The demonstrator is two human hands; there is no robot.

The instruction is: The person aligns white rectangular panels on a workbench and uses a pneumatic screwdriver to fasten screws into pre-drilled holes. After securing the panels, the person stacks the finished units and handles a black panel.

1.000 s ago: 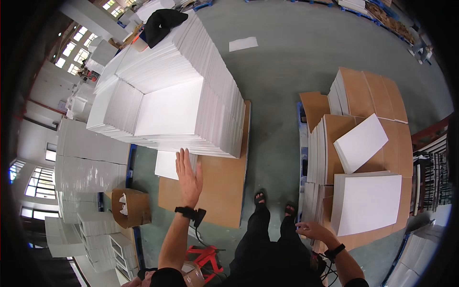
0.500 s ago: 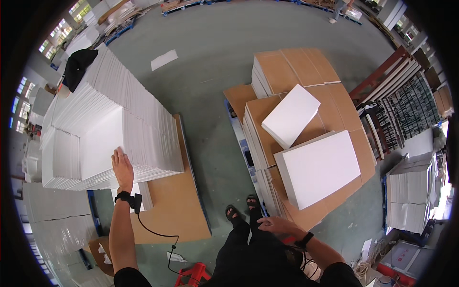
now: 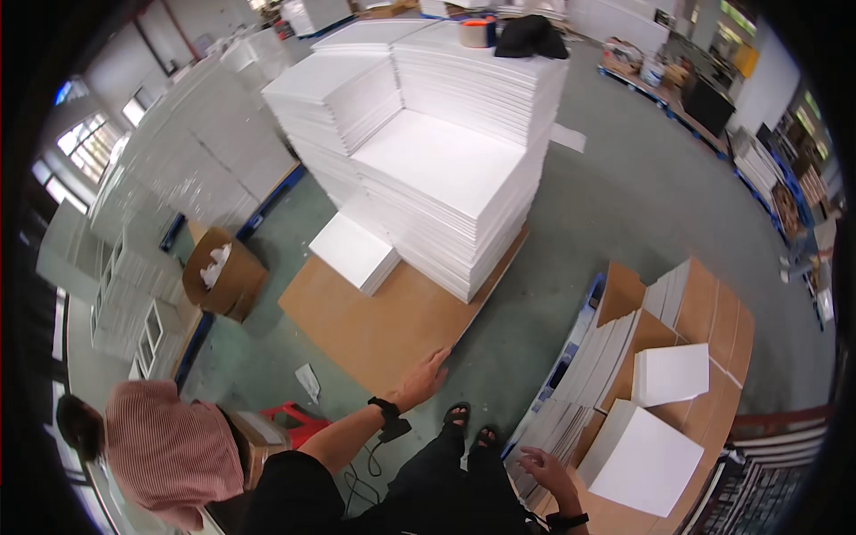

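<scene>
My left hand (image 3: 422,382) holds nothing; its fingers are stretched out over the near right edge of a brown board (image 3: 348,312). My right hand (image 3: 548,471) is beside the cardboard pallet load, empty, with its fingers apart and loosely bent. On the board rises a tall block of stacked white sheets (image 3: 504,192), lower at its near middle than at its back and left. A small white stack (image 3: 352,250) lies against its near left side. Nearest my right hand, a white stack (image 3: 646,456) and a smaller white stack (image 3: 670,374) rest on flat brown cardboard (image 3: 709,303).
At the lower left a person in a striped top (image 3: 174,446) is bent over near a red stool (image 3: 299,423). An open carton (image 3: 227,276) stands left of the board. A black cap (image 3: 530,37) and a tape roll (image 3: 477,34) sit on top of the tall block.
My view has swung to the left. My left hand has come off the white sheets it lay on and is now out over the board's edge. The person at lower left has come into view.
</scene>
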